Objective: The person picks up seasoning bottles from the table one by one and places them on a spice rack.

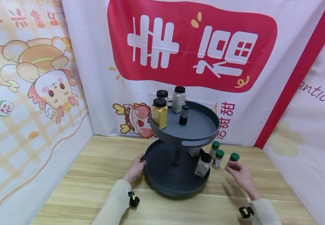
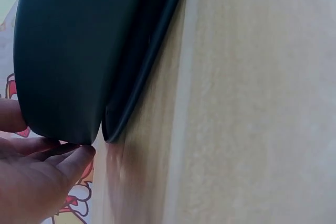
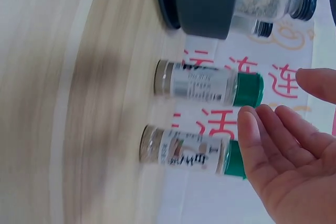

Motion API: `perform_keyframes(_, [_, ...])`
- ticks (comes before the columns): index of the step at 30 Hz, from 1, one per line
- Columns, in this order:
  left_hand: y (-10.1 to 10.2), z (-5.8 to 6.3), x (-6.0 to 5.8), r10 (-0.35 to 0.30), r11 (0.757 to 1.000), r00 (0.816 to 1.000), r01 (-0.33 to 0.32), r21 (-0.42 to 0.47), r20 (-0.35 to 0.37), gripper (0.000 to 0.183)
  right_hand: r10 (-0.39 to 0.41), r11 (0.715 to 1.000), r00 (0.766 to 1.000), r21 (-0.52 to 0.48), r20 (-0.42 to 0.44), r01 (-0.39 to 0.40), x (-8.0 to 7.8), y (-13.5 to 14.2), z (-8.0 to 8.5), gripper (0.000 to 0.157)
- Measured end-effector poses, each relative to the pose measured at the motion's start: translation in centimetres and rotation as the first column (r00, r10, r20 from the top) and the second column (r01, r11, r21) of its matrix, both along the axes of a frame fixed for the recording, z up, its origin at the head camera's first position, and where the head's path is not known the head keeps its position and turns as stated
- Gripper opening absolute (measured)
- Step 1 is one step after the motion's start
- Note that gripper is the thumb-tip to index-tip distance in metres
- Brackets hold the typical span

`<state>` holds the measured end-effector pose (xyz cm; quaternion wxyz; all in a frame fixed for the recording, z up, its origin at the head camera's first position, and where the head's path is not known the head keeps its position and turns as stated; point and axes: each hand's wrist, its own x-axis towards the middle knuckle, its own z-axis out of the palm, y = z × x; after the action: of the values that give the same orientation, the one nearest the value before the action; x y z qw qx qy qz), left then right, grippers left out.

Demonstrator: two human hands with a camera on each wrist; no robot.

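Standing on wood-grain tabletop [image 1: 94, 168], printed hanging [image 1: 89, 59] behind, dark two-tier rack [image 1: 176, 155] has left hand [image 1: 135, 169] gripping its lower tray [image 1: 162, 176], right hand [image 1: 242, 178] loose, unclenched near green-capped bottle [image 1: 234, 157].

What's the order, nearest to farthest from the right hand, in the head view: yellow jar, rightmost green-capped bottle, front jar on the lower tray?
1. Green-capped bottle: right by the right hand.
2. Front jar: right side of the lower tray.
3. Yellow jar: left edge of the upper tray.
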<state>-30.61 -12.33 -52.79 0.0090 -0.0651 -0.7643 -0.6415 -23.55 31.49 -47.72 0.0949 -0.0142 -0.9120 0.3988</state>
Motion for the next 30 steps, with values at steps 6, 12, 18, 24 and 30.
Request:
perform_keyframes(6, [-0.1,-0.2,0.3,-0.029,0.999,1.000,0.029,0.024,0.006,0.042,-0.045,0.999,0.999,0.024,0.024,0.044,0.1,1.5,-0.6,0.043])
perform_keyframes(12, [0.1,-0.1,0.6,-0.030,0.999,0.999,0.029,0.016,0.033,0.046,-0.093,0.995,0.995,0.038,0.043,0.092,-0.1,2.6,-0.7,0.042])
perform_keyframes(18, [0.4,-0.1,1.1,-0.016,1.000,0.999,0.016,-0.010,0.051,0.048,-0.138,0.990,0.989,0.039,0.052,0.136,-0.3,3.2,-0.9,0.049])
perform_keyframes(24, [0.8,0.3,2.0,-0.029,1.000,0.999,0.028,0.011,0.032,0.046,-0.172,0.985,0.982,0.039,0.075,0.170,-0.8,3.6,-1.2,0.055])
perform_keyframes(30, [0.8,0.1,2.4,-0.015,1.000,0.999,0.016,-0.008,0.049,0.047,-0.174,0.985,0.977,0.025,0.127,0.172,-1.1,3.7,-1.0,0.062])
